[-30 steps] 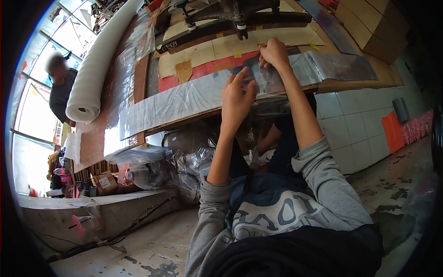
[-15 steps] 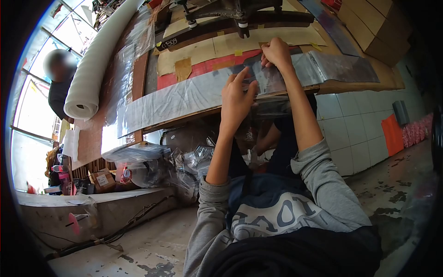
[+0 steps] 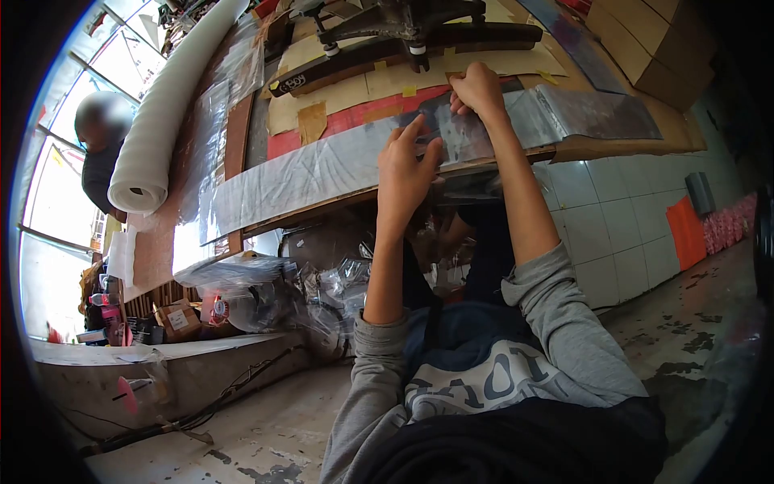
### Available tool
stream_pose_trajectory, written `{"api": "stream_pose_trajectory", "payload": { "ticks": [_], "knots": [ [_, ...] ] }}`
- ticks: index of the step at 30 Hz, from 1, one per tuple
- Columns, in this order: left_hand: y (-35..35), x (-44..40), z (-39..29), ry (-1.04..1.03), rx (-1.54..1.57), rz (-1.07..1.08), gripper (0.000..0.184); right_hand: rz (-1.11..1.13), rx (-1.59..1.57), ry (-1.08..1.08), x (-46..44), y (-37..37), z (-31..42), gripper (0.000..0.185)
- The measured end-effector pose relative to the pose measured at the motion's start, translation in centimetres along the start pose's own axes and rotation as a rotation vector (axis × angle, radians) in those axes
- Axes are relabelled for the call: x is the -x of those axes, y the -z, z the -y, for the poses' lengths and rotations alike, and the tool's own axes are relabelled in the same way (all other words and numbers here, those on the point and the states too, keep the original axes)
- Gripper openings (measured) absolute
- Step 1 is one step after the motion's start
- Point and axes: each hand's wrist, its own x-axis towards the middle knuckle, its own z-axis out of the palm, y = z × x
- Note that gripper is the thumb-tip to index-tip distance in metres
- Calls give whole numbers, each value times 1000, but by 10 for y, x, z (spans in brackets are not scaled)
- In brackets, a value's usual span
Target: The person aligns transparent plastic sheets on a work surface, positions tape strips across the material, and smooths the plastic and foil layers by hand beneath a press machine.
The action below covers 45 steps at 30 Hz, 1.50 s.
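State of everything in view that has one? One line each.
Left hand: open, fingers bent, thumb apart; contact unclear
Right hand: fingers curled at the plastic; grip hidden
Clear plastic sheet: laid out along the table edge, wrinkled
White foam roll: rolled up
Grey sleeves: pushed up
Floor: surface worn in patches

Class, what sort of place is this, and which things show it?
Probably a small workshop, perhaps handling plastic or packaging: a long plastic strip, a large white roll and a dark metal frame suggest it.
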Motion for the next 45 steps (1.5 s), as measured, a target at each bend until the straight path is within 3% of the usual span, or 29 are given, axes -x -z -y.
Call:
{"api": "stream_pose_trajectory", "payload": {
  "ticks": [8,14,21,24,45],
  "knots": [
    [-2,3,-7,27,28,-35,44,-38,-37,48,3,-1,0,21],
    [10,-11,12,-153,-132,-62,37,-47,-33,54,5,-1,2,25],
    [23,-31,25,-128,-84,-30,28,-56,-20,81,3,-3,-4,31],
    [21,-31,32,-227,-187,-50,26,-43,-5,66,2,-2,-6,33],
    [17,-29,34,-226,-142,-75,27,-88,-71,87,4,-2,-6,27]
  ]
}}
